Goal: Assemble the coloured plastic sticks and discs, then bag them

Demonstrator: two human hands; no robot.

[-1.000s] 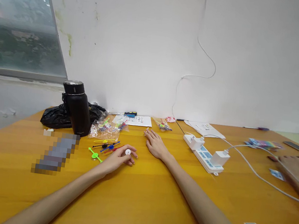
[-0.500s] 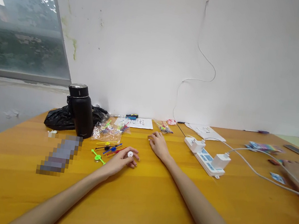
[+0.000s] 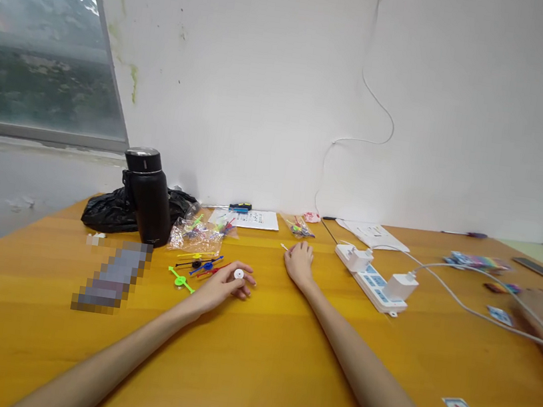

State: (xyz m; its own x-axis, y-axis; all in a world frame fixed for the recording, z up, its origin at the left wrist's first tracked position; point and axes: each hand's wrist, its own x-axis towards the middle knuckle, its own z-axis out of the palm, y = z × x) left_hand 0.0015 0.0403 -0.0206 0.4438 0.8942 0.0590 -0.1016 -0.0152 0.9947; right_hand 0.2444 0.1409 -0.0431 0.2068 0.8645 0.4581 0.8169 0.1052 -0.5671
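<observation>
Left hand (image 3: 225,286) pinches round white plastic disc (image 3: 239,274); right hand (image 3: 300,262) grips pointed white plastic piece (image 3: 284,248); the two sit apart, unjoined.

The right hand (image 3: 299,263) hides part of a white piece (image 3: 284,247); pixelation masks one object (image 3: 112,275).

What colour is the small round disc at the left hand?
The disc at the left hand is white, seen best in the head view.
</observation>
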